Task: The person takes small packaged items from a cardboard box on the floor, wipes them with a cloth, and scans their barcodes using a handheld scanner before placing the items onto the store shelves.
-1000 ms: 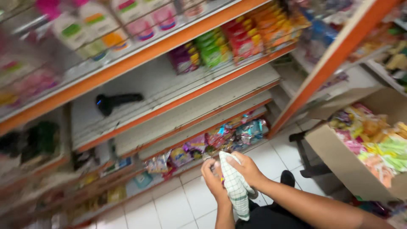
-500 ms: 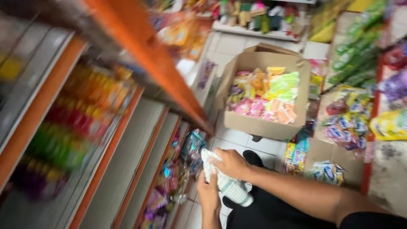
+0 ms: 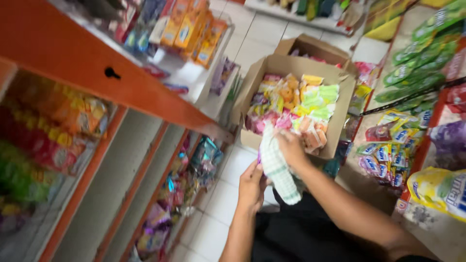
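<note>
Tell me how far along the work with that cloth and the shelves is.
Done: the lower orange-edged shelves at the left show bare boards.

In hand: both hands hold a green-checked cloth, the right hand on top at the rim of the open cardboard box, the left hand below it.

Left: the box is full of coloured snack packets; none are in either hand.

Checked cloth point(image 3: 277, 167) in both hands
</note>
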